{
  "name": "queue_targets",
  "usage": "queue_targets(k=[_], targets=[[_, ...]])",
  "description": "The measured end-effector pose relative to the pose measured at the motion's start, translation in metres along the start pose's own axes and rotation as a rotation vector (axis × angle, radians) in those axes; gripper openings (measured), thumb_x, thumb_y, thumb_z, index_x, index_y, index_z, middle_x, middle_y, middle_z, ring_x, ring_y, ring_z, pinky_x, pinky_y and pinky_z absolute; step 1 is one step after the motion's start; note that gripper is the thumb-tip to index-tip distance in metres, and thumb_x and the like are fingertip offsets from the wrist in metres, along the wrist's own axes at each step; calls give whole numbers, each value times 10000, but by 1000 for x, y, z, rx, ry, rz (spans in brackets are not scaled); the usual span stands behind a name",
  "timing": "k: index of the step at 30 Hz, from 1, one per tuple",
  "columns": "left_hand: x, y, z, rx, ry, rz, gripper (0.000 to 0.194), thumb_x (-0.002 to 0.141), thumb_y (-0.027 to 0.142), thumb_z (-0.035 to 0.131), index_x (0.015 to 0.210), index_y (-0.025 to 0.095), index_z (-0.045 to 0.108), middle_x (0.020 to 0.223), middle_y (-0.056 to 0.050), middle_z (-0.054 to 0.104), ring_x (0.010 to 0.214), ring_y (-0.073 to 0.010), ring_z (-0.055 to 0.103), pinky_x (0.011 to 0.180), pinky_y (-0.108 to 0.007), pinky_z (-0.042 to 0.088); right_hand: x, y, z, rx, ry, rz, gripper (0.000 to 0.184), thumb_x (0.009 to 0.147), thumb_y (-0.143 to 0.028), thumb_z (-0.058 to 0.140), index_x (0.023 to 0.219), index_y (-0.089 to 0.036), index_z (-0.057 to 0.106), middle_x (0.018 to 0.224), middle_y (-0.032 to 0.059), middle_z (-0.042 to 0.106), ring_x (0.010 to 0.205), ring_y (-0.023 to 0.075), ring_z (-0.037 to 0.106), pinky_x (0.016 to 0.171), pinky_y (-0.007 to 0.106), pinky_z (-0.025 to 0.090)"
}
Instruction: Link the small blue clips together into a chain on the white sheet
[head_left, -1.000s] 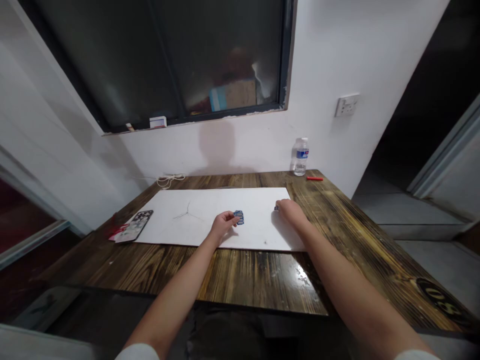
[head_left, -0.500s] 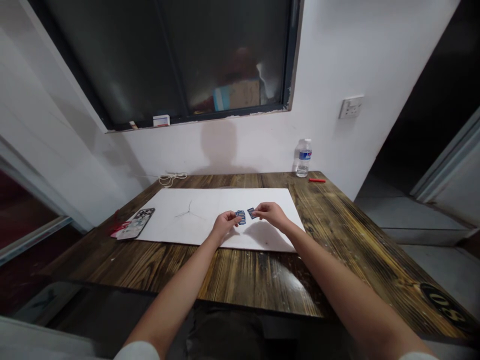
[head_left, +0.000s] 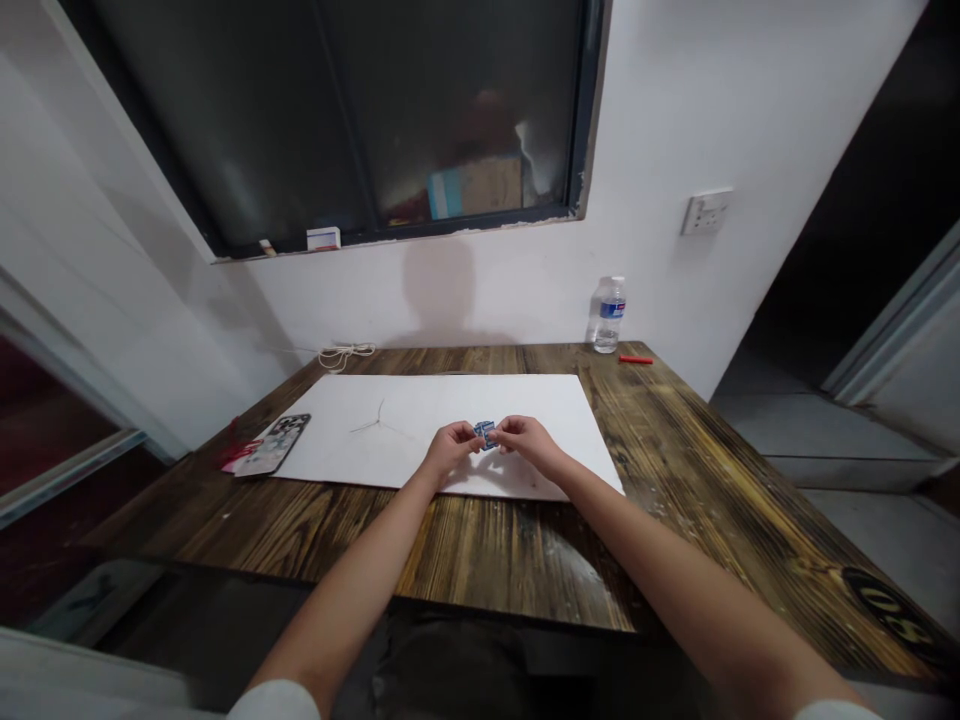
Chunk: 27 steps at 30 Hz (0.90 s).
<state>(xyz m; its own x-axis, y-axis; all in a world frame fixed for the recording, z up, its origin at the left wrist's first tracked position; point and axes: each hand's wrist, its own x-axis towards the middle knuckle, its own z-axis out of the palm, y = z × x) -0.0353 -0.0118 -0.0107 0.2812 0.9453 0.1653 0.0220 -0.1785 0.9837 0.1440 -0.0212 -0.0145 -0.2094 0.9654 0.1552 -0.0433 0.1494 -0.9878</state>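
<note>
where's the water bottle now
In the head view, the bottle stands right of centre at the far edge of the table, just left of the red stick.

Blue pieces (head_left: 487, 431) part-hidden by fingers (head_left: 510, 431), bottle label (head_left: 612, 310) unreadable, window (head_left: 450, 80) cut off above

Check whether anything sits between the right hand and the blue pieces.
Nothing visible. The right hand's fingertips are already at the blue pieces, with the left hand gripping them from the other side above the white board. The bottle stands well behind, out of the way.
</note>
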Motion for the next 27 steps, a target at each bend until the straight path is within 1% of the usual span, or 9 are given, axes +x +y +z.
queue_targets(k=[3,6,10,13,16,19,21,24,27], targets=[[-1,2,1,-20,-33,-6,402,497,427,833,623,155,566,611,11,598,578,-117,532,593,-240,386,-1,-1,1,94,-53,43,418,535,-479,791,722,-146,621,628,-6,629,549,102,563,575,243,440],[-2,3,1,-58,-92,-8,404,487,408,845,633,153,568,630,6,611,603,-126,558,616,-246,400,-3,-2,1,151,-107,71,413,512,-452,814,704,-142,620,638,-4,635,566,109,581,601,257,454],[-3,1,0,-114,-124,4,423,500,386,851,763,152,616,708,-13,645,655,-141,588,653,-255,422,-3,2,0,203,-152,80,397,515,-423,823,699,-136,619,616,-16,620,551,99,564,586,247,437],[-2,0,-1,-93,-159,10,480,516,409,843,872,151,649,780,-39,659,705,-163,604,669,-266,430,-2,4,0,224,-180,104,388,510,-402,829,702,-135,624,609,-22,615,547,97,556,583,241,420],[-2,1,-2,-55,-251,42,458,549,450,818,860,148,670,836,-59,639,758,-184,608,681,-275,434,-3,4,1,225,-190,115,376,505,-399,830,676,-138,620,573,-32,602,534,93,534,577,237,401],[-3,3,-2,-47,-301,78,451,559,462,809,860,151,682,919,-76,607,788,-195,606,703,-292,450,-4,5,2,207,-205,106,361,529,-415,816,649,-140,615,542,-36,591,519,86,508,563,229,379],[-3,3,-3,-35,-301,102,438,562,449,810,861,155,686,976,-88,592,806,-199,602,722,-303,457,-4,6,3,214,-217,108,361,537,-417,813,656,-138,617,540,-35,592,512,84,500,556,227,373],[-2,2,-3,35,-251,161,397,559,411,819,838,160,689,1034,-96,592,897,-213,587,782,-304,448,-3,8,5,266,-212,136,380,529,-414,821,681,-138,608,539,-34,598,503,84,504,556,226,383],[-2,2,-3,68,-217,179,406,559,382,822,869,159,683,988,-86,633,905,-209,588,804,-304,438,-3,9,7,305,-218,159,391,542,-418,819,708,-137,605,551,-32,607,504,85,522,560,224,399]])
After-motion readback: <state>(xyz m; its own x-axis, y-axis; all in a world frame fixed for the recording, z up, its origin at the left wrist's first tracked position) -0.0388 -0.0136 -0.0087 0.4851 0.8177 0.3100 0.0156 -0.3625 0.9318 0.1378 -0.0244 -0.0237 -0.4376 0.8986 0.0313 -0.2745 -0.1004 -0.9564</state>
